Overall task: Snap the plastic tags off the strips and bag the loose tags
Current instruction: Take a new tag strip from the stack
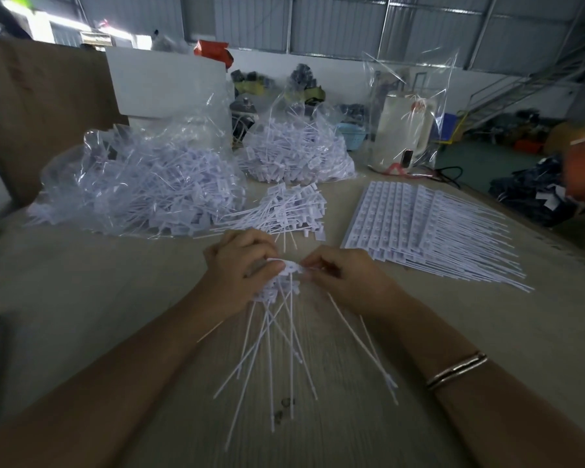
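My left hand (242,268) grips a bundle of white plastic tags (277,288) whose long thin tails fan down toward me over the table. My right hand (345,275) pinches the head of one tag at the top of that bundle, right next to my left thumb. A loose pile of separated tags (284,211) lies just beyond my hands. A stack of uncut tag strips (416,228) lies flat to the right. Two clear bags filled with loose tags stand behind: a big one (135,187) at the left and a second one (298,150) in the middle.
The wooden table (81,298) has its right edge running diagonally past the strips. An upright clear bag (406,109) stands over a white kettle at the back right. A white board (169,82) and a brown panel stand behind the bags. Small dark specks (284,408) lie on the table near me.
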`<state>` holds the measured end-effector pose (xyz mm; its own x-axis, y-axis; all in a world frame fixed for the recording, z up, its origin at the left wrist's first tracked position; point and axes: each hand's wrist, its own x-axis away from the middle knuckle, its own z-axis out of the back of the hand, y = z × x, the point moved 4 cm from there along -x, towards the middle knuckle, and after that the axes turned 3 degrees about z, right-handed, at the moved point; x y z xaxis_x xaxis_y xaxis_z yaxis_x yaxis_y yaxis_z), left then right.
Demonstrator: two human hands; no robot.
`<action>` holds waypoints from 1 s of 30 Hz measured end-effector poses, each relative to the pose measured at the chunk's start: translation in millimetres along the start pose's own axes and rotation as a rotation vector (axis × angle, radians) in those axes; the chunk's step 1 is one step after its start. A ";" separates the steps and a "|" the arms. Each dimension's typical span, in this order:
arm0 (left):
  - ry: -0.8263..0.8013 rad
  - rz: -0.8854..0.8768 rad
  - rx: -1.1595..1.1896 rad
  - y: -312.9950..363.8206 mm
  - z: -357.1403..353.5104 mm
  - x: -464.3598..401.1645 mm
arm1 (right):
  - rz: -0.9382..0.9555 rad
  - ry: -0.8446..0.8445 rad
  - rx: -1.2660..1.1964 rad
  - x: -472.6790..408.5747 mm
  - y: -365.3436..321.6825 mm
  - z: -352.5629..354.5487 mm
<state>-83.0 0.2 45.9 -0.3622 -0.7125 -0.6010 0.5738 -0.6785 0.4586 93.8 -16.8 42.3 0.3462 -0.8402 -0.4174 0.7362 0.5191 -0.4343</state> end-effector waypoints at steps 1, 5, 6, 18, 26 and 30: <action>0.044 -0.006 0.051 0.0 6.0 -1.0 | -0.040 0.022 -0.061 0.3 4.4 4.4; 0.143 0.074 0.102 -16.5 18.1 -2.1 | -0.155 0.113 -0.144 9.3 19.4 22.4; 0.117 0.133 0.014 -20.8 14.0 -1.2 | -0.141 0.115 -0.140 10.4 16.8 21.4; -0.043 0.173 0.126 -3.4 -8.2 -2.6 | 0.123 0.067 -0.169 -3.6 -24.2 0.5; -0.077 0.119 0.085 -4.0 -6.5 -0.8 | 0.057 0.043 0.064 -3.0 -11.9 3.3; -0.046 -0.063 0.041 0.5 1.2 -2.8 | -0.053 0.023 -0.297 -1.0 -6.6 8.3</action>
<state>-82.6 1.6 48.6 -0.4303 -0.6753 -0.5989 0.5190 -0.7280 0.4480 93.4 -20.6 52.2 0.2957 -0.8655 -0.4042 0.5493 0.5002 -0.6693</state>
